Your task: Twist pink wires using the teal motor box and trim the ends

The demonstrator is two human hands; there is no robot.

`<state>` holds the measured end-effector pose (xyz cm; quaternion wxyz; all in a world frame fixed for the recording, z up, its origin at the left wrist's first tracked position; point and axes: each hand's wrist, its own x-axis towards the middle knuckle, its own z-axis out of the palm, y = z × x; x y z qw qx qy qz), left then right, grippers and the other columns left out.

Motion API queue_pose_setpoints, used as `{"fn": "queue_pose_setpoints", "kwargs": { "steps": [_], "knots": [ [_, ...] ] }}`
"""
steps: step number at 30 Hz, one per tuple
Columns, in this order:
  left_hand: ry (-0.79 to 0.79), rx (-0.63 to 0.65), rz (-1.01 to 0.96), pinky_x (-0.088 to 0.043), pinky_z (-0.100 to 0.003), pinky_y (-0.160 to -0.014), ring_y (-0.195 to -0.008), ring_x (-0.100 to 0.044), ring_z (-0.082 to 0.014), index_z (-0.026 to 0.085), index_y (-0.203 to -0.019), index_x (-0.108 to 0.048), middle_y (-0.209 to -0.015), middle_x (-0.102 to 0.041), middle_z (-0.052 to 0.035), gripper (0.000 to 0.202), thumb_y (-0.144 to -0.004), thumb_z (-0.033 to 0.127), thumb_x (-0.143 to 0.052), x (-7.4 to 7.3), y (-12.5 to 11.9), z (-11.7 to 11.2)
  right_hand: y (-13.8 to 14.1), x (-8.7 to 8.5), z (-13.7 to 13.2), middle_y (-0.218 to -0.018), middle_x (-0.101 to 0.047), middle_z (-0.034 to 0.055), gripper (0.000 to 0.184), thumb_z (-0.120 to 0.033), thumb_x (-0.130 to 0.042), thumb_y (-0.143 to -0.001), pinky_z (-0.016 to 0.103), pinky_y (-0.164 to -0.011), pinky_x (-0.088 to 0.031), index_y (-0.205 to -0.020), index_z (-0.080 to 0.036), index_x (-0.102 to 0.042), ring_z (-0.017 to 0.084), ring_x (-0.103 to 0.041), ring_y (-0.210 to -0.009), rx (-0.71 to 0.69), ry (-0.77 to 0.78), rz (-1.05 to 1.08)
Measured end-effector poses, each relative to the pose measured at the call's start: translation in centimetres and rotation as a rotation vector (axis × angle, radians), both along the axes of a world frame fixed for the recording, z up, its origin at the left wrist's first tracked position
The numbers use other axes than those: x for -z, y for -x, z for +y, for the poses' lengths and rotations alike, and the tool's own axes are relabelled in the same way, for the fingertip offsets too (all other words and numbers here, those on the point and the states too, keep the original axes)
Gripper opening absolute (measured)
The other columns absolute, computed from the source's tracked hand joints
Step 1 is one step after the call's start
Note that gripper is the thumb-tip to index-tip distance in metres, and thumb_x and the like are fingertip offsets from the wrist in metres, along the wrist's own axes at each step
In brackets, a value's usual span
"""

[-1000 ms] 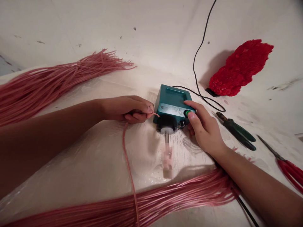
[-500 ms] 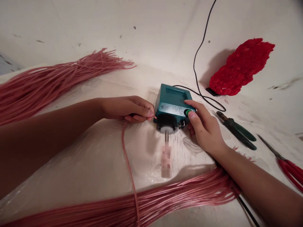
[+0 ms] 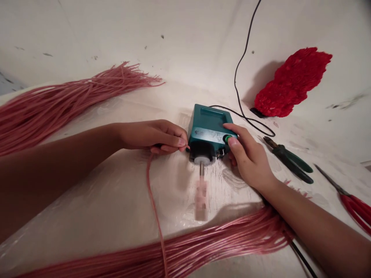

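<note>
Wire strands (image 3: 174,251), glossy pink and laid in a long bundle, cross the foreground on a crinkled plastic sheet (image 3: 87,208), with a black cable (image 3: 303,258) emerging past their right end. One single strand (image 3: 152,200) rises out of that bundle to the left hand (image 3: 150,137), which is closed around it, pinching it between thumb and fingers, its bare tip poking out just beside the left wall of the teal box (image 3: 208,129). The right hand (image 3: 249,158) is closed over the box's right corner, its thumb (image 3: 232,142) pressing on a green push-button (image 3: 228,139). Under the box's front edge sit a black collar (image 3: 201,151) and a white disc (image 3: 202,160), with a thin shaft (image 3: 200,170) leading to a pale pink piece (image 3: 201,200), too blurred to make out. Right of the box lie green-handled pliers (image 3: 292,162), and beyond them red-handled scissors (image 3: 355,210). Left of the box and farther off, a second pink wire bundle (image 3: 72,100) fans out. Behind the box, a black cord (image 3: 243,65) runs up the white wall past a red tufted mass (image 3: 292,83)
</note>
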<state>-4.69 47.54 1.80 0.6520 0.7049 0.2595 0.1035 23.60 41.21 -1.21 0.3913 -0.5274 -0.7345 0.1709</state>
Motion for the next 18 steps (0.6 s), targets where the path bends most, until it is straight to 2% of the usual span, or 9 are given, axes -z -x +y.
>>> {"fn": "queue_pose_setpoints", "kwargs": {
  "steps": [10,18],
  "knots": [
    [0.145,-0.075,-0.073,-0.022,-0.015,-0.039,-0.042,-0.033,-0.0029,0.014,-0.079,-0.064,-0.057,-0.038,0.0043,0.023,-0.097,0.028,-0.058,0.8,-0.2,-0.1,0.0,-0.1,0.1,-0.057,-0.053,-0.005,0.041,-0.053,-0.047,-0.1,0.026,-0.047,-0.042,-0.135,-0.033,-0.057,0.013,-0.052,-0.048,-0.008,-0.001,-0.003],
    [0.104,-0.051,-0.104,-0.024,-0.014,-0.04,-0.042,-0.032,-0.0021,0.013,-0.083,-0.065,-0.057,-0.038,0.0053,0.022,-0.097,0.029,-0.06,1.0,-0.2,0.0,0.1,-0.1,0.0,-0.054,-0.052,-0.0053,0.042,-0.053,-0.046,-0.1,0.027,-0.046,-0.042,-0.135,-0.032,-0.057,0.013,-0.051,-0.045,0.002,0.003,-0.003]
  ]
}}
